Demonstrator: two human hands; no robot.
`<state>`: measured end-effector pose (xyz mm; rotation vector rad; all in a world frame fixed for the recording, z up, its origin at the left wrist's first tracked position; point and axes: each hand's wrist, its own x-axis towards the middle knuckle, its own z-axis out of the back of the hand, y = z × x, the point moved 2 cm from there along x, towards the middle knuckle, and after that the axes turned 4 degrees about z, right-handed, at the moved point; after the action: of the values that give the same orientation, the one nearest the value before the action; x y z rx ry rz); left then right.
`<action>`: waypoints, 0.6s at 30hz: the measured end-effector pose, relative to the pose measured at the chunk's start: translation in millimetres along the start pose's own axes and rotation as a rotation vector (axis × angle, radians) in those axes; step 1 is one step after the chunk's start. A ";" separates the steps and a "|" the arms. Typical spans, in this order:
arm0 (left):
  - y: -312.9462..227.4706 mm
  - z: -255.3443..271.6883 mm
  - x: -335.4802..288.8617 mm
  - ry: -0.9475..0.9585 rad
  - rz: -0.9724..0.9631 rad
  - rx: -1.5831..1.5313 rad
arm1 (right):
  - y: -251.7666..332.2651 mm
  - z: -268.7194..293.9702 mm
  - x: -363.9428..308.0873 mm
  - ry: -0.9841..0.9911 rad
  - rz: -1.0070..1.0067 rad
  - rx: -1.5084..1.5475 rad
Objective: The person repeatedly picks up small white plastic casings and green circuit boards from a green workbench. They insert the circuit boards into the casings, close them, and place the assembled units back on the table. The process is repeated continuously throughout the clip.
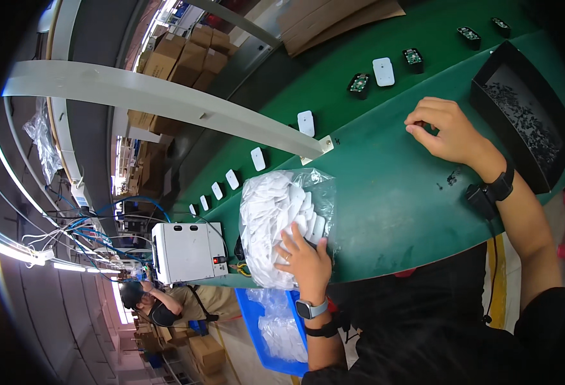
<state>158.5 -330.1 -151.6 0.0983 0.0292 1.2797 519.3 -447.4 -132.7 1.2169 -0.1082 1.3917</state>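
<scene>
My left hand (pixel 305 262) rests with fingers spread on a clear plastic bag (pixel 324 192) filled with white plastic covers (pixel 269 221). It wears a ring and a watch. Over the green bench, my right hand (pixel 446 128) is closed, thumb and forefinger curled towards each other; whatever they may hold is too small to make out. A black bin (pixel 520 128) with many small black parts inside stands to the right of that hand. Loose small black bits (pixel 450 178) lie on the bench below it.
Along the green belt sit several white covers (pixel 305 123) and black housings with circuit boards (pixel 413 59). A grey metal post (pixel 167 96) crosses to the bench. At left are a white machine (pixel 186 253) and a blue crate (pixel 252 321). A co-worker (pixel 173 301) is farther off.
</scene>
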 end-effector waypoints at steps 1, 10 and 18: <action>-11.5 4.1 4.0 0.003 0.001 -0.061 | -0.2 -0.4 0.4 0.006 0.006 -0.005; -85.2 -1.7 32.3 -0.224 -0.332 -0.495 | -3.2 3.7 -0.7 0.048 -0.064 -0.041; -55.4 21.1 7.3 -0.376 -0.248 -0.271 | -7.0 3.2 -2.9 0.012 -0.012 -0.004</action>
<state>215.1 -340.1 -135.3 0.0969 -0.4414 0.9911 525.8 -449.6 -137.4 1.2042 -0.0952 1.3880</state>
